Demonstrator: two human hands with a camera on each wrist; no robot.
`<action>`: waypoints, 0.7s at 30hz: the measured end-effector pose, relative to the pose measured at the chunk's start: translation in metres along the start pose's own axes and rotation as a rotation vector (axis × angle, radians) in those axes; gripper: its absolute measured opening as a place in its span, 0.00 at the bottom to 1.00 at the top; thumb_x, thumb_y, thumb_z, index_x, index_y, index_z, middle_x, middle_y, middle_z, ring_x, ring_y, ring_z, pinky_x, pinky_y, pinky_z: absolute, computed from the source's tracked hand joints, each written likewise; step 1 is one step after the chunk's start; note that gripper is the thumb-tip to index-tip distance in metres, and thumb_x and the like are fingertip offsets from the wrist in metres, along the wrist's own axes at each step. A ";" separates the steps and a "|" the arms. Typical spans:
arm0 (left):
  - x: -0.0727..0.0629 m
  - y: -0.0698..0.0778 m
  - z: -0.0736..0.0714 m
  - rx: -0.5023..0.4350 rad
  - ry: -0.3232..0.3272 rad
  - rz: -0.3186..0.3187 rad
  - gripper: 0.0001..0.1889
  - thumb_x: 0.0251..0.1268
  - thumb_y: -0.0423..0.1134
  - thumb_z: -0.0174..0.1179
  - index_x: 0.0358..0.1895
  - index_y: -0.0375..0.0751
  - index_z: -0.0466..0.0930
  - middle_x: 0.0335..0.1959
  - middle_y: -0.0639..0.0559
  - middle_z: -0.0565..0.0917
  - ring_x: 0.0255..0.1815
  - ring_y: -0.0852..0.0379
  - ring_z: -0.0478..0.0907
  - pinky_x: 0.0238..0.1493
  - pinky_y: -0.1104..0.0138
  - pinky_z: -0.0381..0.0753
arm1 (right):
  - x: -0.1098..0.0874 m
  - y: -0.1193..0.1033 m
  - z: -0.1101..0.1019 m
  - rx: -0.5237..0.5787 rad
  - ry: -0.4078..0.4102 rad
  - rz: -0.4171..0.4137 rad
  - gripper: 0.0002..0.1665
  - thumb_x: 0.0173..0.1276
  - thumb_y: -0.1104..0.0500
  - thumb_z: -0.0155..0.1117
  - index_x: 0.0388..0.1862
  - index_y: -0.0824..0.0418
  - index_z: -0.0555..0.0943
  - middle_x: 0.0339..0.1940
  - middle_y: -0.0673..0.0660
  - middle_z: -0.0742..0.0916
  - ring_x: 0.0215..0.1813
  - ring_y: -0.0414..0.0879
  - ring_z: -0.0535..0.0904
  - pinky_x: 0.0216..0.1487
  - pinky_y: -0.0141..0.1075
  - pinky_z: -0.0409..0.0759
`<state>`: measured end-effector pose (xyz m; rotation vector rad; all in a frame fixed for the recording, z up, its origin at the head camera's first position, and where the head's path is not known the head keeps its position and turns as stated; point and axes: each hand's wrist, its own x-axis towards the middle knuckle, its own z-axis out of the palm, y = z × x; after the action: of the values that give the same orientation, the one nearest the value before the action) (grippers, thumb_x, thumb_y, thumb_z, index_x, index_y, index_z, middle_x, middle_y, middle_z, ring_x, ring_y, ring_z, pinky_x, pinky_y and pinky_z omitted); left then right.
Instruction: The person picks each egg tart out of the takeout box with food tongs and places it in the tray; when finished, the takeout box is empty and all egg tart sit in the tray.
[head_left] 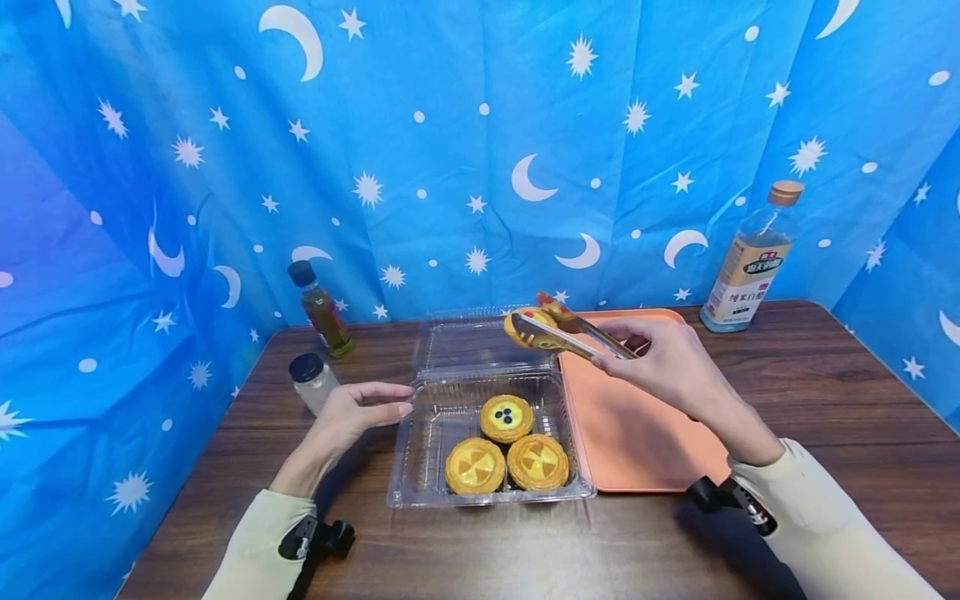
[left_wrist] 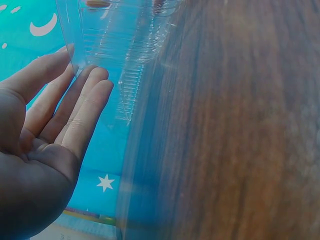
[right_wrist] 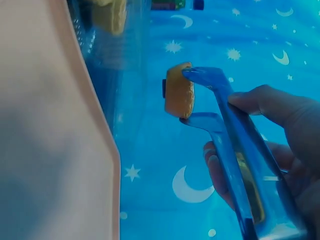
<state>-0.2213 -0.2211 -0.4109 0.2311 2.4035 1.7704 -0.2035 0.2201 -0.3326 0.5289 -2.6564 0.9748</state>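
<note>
Three tarts [head_left: 475,467] are set in the box [head_left: 446,417]; a fourth tart [right_wrist: 178,95], raised in tongs [right_wrist: 245,131] gripped by the right hand [head_left: 667,367], is unplaced. Whether the box is pinched by the left hand [head_left: 348,421] cannot be told.

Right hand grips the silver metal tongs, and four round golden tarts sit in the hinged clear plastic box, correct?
Not four: the head view shows three tarts in the box. The right hand does grip the tongs.
</note>
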 end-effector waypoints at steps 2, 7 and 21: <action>0.000 0.000 0.000 0.006 0.001 -0.001 0.21 0.64 0.40 0.78 0.57 0.33 0.89 0.51 0.42 0.91 0.50 0.54 0.88 0.53 0.66 0.84 | 0.001 0.004 0.000 -0.010 0.015 0.021 0.24 0.69 0.55 0.77 0.63 0.57 0.88 0.38 0.50 0.91 0.34 0.45 0.83 0.31 0.39 0.77; -0.001 0.000 0.000 0.025 0.007 -0.003 0.21 0.64 0.41 0.78 0.57 0.34 0.89 0.52 0.43 0.90 0.52 0.54 0.87 0.54 0.67 0.83 | 0.003 0.016 0.001 -0.035 0.030 0.083 0.26 0.69 0.52 0.77 0.62 0.61 0.88 0.41 0.55 0.91 0.37 0.47 0.83 0.33 0.41 0.77; 0.000 0.000 0.001 0.004 0.004 -0.005 0.20 0.65 0.39 0.78 0.56 0.33 0.89 0.51 0.42 0.91 0.50 0.55 0.88 0.53 0.66 0.84 | 0.009 0.046 0.000 -0.054 0.099 0.161 0.27 0.68 0.53 0.79 0.61 0.65 0.87 0.40 0.62 0.90 0.38 0.54 0.82 0.31 0.41 0.76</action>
<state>-0.2206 -0.2204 -0.4107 0.2221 2.4084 1.7666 -0.2306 0.2507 -0.3551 0.2507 -2.6602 0.9427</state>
